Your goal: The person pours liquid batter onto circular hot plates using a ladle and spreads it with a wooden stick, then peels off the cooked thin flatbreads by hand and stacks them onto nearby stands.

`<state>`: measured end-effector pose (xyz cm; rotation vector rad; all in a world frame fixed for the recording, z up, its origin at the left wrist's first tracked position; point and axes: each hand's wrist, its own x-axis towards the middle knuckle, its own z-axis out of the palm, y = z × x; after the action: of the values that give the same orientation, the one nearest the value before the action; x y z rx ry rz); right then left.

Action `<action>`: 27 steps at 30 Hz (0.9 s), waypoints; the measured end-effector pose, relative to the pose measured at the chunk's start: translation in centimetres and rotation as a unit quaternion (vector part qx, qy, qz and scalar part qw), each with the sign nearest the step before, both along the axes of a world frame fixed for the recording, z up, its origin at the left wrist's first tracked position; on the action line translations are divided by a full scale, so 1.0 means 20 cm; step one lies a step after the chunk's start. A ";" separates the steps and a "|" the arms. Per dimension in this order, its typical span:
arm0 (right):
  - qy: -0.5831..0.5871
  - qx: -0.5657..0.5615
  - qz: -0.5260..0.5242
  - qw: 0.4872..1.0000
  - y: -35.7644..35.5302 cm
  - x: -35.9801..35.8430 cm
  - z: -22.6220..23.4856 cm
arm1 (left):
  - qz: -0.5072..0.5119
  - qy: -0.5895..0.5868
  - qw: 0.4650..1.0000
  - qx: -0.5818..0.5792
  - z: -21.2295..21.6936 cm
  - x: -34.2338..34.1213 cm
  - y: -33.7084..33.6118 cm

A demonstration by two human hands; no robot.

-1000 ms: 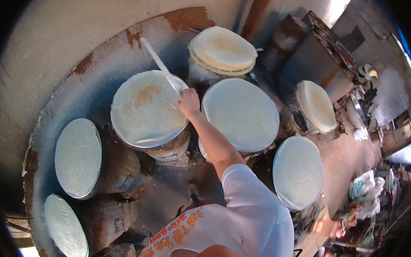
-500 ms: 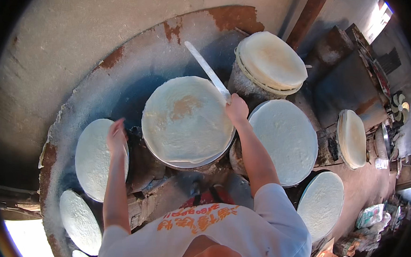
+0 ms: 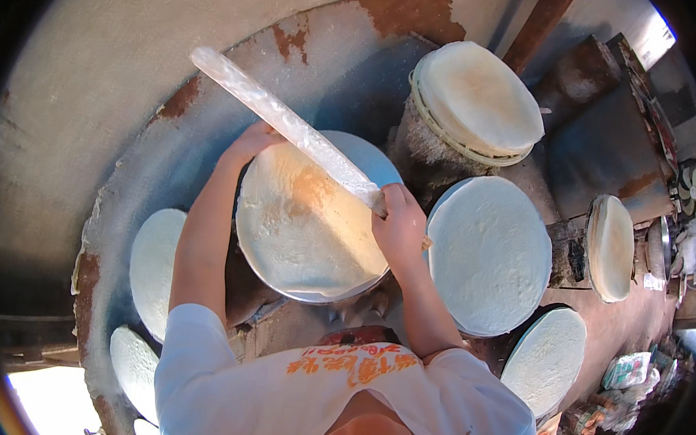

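The browned flatbread (image 3: pixel 293 233) lay on the middle griddle (image 3: pixel 370 156), leaving its far-right part bare. The left hand (image 3: pixel 256 141) was at the bread's far edge — grip impossible to tell — the right hand (image 3: pixel 399 226) clasped a long paddle (image 3: pixel 282 119) slanting above.

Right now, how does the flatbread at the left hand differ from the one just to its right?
The middle flatbread shows browned patches, while the right flatbread looks pale throughout. The middle flatbread leaves the upper right of its griddle bare; the right flatbread lies spread out flat. Both are thin and broad.
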<state>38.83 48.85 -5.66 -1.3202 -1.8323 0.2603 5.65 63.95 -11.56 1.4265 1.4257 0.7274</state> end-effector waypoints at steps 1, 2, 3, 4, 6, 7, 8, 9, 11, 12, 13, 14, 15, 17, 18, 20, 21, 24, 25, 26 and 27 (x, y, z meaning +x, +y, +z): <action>0.021 0.005 -0.002 1.000 -0.02 0.06 0.02 | -0.030 -0.058 0.998 -0.001 0.14 0.14 -0.03; 0.024 0.006 0.003 1.000 -0.04 0.06 0.06 | -0.024 -0.055 0.998 0.001 0.23 0.14 -0.09; 0.046 0.003 -0.005 0.999 -0.06 0.08 0.08 | -0.002 -0.060 0.998 0.021 0.28 0.15 -0.12; 0.068 -0.001 -0.017 0.998 -0.08 0.10 0.09 | 0.016 -0.064 0.997 0.041 0.33 0.17 -0.15; 0.089 -0.028 -0.039 0.995 -0.13 0.17 0.11 | 0.007 0.001 0.997 0.081 0.42 0.15 -0.17; 0.150 -0.051 -0.017 0.987 -0.16 0.20 0.13 | -0.023 0.034 0.994 0.098 0.44 0.12 -0.15; 0.201 -0.079 -0.026 0.976 -0.22 0.27 0.11 | -0.039 0.038 0.989 0.140 0.50 0.19 -0.19; 0.212 -0.087 -0.021 0.973 -0.27 0.31 0.14 | -0.052 0.024 0.990 0.126 0.51 0.11 -0.19; 0.233 -0.101 -0.026 0.967 -0.38 0.37 0.20 | -0.072 0.040 0.991 0.106 0.71 0.14 -0.29; 0.212 -0.085 -0.041 0.973 -0.41 0.43 0.23 | -0.096 0.039 0.987 0.122 0.78 0.16 -0.28; 0.225 -0.114 -0.037 0.967 -0.44 0.53 0.30 | -0.134 0.061 0.979 0.143 0.88 0.26 -0.27; 0.264 -0.135 -0.033 0.954 -0.49 0.66 0.35 | -0.173 0.041 0.973 0.148 0.93 0.49 -0.21; 0.280 -0.128 -0.034 0.951 -0.56 0.81 0.38 | -0.217 0.024 0.960 0.177 1.02 0.70 -0.24; 0.290 -0.122 -0.085 0.945 -0.69 1.18 0.35 | -0.293 0.022 0.936 0.195 1.00 1.18 -0.14; 0.284 -0.122 -0.100 0.946 -0.73 1.38 0.38 | -0.343 0.047 0.908 0.235 1.03 1.43 -0.11; 0.254 -0.179 -0.181 0.933 -0.82 1.81 0.48 | -0.400 0.111 0.859 0.300 1.08 2.06 -0.06; 0.200 -0.139 -0.245 0.938 -0.81 2.06 0.44 | -0.391 0.106 0.852 0.332 1.16 2.39 -0.16; 0.026 -0.036 -0.403 0.914 -0.61 2.67 0.61 | -0.366 0.046 0.816 0.445 1.37 3.03 -0.12; 0.121 -0.015 -0.404 0.906 -0.64 2.83 0.73 | -0.341 0.005 0.797 0.498 1.45 3.21 -0.23; 0.225 0.005 -0.399 0.889 -0.70 2.97 0.84 | -0.319 -0.026 0.773 0.547 1.54 3.36 -0.35; 0.227 0.051 -0.389 0.891 -0.75 3.15 0.87 | -0.311 -0.066 0.754 0.575 1.54 3.49 -0.43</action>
<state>101.85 33.85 11.82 -1.6383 -0.8234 0.0265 75.47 55.36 19.17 2.5123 0.1588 1.2903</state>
